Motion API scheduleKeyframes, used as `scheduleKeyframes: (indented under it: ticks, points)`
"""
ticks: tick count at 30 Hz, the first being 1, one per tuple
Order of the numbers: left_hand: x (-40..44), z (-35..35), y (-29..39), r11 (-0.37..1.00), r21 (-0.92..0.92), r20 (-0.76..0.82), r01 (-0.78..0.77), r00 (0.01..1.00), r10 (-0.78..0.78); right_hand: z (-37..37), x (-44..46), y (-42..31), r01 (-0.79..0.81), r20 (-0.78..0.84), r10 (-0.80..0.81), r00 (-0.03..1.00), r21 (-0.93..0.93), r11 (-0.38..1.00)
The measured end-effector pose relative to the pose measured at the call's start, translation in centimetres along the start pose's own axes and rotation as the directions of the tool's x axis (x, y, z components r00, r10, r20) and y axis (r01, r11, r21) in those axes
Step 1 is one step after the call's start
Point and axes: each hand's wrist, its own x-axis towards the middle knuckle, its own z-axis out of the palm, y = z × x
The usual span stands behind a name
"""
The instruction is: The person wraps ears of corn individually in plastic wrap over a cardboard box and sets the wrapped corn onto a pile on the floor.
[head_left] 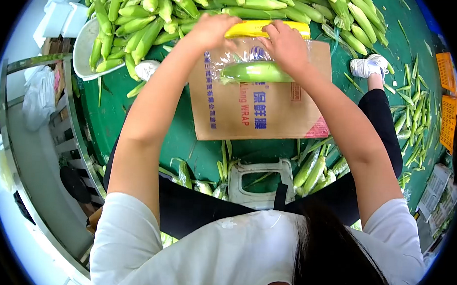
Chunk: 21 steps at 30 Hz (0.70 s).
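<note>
An ear of corn in its green husk (257, 73) lies crosswise on a sheet of clear cling film (216, 65). Beneath them is a printed cardboard box (224, 112). A yellow roll of cling film (294, 29) lies across the box's far edge, and the clear sheet stretches from it towards me. My left hand (213, 32) is at the roll's left end, fingers bent over the film there. Above the corn, my right hand (285, 49) has its fingers curled on the roll and the film edge. Its wrist hides the corn's right end.
Beyond the box is a big heap of husked corn (157, 17), partly in a white tub (79, 54). A grey stool (257, 194) stands near me, wrapped corn (311, 174) beside it. Leaf scraps (416, 115) and orange crates (447, 121) are at right, a metal rack (69, 120) at left.
</note>
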Motion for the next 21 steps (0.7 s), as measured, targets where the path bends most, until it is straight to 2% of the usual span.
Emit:
scheduleKeyframes:
  ticks: [1, 2, 3, 4, 5, 6, 7, 9, 11, 12, 14, 15, 16, 17, 18, 19, 21]
  points:
    - [0.9, -1.7, -0.7, 0.997, 0.054, -0.073, 0.057, 0.996, -0.053, -0.1, 1.2, 0.3, -0.070, 0.091, 0.065, 0.994, 0.053, 0.996]
    - [1.8, -3.0, -0.7, 0.997, -0.049, -0.102, 0.068, 0.992, -0.073, 0.5, 0.5, -0.2, 0.044, 0.128, -0.056, 0.990, 0.094, 0.995]
    - [2.8, -3.7, -0.1, 0.985, -0.155, -0.129, 0.076, 0.987, -0.097, 1.6, -0.8, -1.1, 0.099, 0.155, -0.099, 0.983, 0.007, 0.995]
    - [4.0, -3.0, 0.4, 0.951, -0.310, -0.159, -0.008, 0.986, -0.044, 1.8, -1.6, -1.8, 0.153, 0.107, -0.144, 0.984, -0.081, 0.985]
    - [5.2, -1.7, 0.9, 0.938, -0.308, -0.221, -0.161, 0.971, 0.094, 1.8, -1.9, -2.3, 0.196, 0.064, -0.188, 0.980, -0.170, 0.966]
    - [6.3, -0.6, 2.0, 0.859, -0.428, -0.213, -0.281, 0.955, 0.207, 1.7, -1.4, -2.3, 0.164, 0.150, -0.147, 0.978, -0.108, 0.980]
    - [7.1, 2.4, 2.9, 0.770, -0.567, -0.170, -0.294, 0.956, 0.240, 1.4, -1.1, -2.4, 0.124, 0.242, -0.110, 0.964, -0.046, 0.991]
    - [6.8, 5.7, 6.4, 0.939, -0.303, 0.092, -0.162, 0.976, 0.198, 1.2, -1.9, -2.6, 0.048, 0.404, -0.090, 0.910, 0.112, 0.993]
    - [5.4, 7.7, 7.9, 0.951, -0.235, -0.069, -0.200, 0.980, 0.189, 0.8, -3.0, -2.6, -0.022, 0.519, -0.140, 0.843, 0.294, 0.956]
    - [4.4, 8.1, 8.8, 0.956, -0.202, -0.149, -0.210, 0.972, 0.182, -0.8, -2.7, -3.0, -0.148, 0.731, -0.140, 0.668, 0.314, 0.938]
    - [3.0, 7.6, 10.1, 0.964, -0.055, -0.154, -0.262, 0.956, 0.251, -0.7, -2.8, -3.7, -0.154, 0.922, -0.310, 0.230, 0.349, 0.924]
    - [2.8, 6.8, 10.6, 0.956, 0.034, -0.162, -0.291, 0.942, 0.292, 0.2, -4.8, -4.8, -0.157, 0.903, -0.429, 0.013, 0.426, 0.891]
    - [2.7, 6.6, 10.6, 0.947, 0.023, -0.181, -0.319, 0.931, 0.318, -0.3, -7.4, -6.9, -0.241, 0.802, -0.561, -0.207, 0.514, 0.823]
    - [2.7, 6.6, 11.0, 0.954, 0.038, -0.198, -0.296, 0.934, 0.297, 0.5, -12.0, -9.1, -0.260, 0.684, -0.651, -0.327, 0.597, 0.758]
    - [2.2, 7.0, 11.6, 0.963, 0.045, -0.211, -0.266, 0.940, 0.269, -0.2, -16.7, -11.1, -0.443, 0.555, -0.752, -0.355, 0.609, 0.658]
    - [1.3, 7.2, 12.4, 0.972, 0.043, -0.216, -0.231, 0.948, 0.235, -0.7, -21.0, -12.5, -0.549, 0.530, -0.805, -0.266, 0.603, 0.579]
    - [-0.4, 7.5, 14.7, 0.971, -0.013, -0.136, -0.238, 0.963, 0.234, -2.6, -25.1, -11.5, -0.746, 0.682, -0.731, -0.006, 0.483, 0.457]
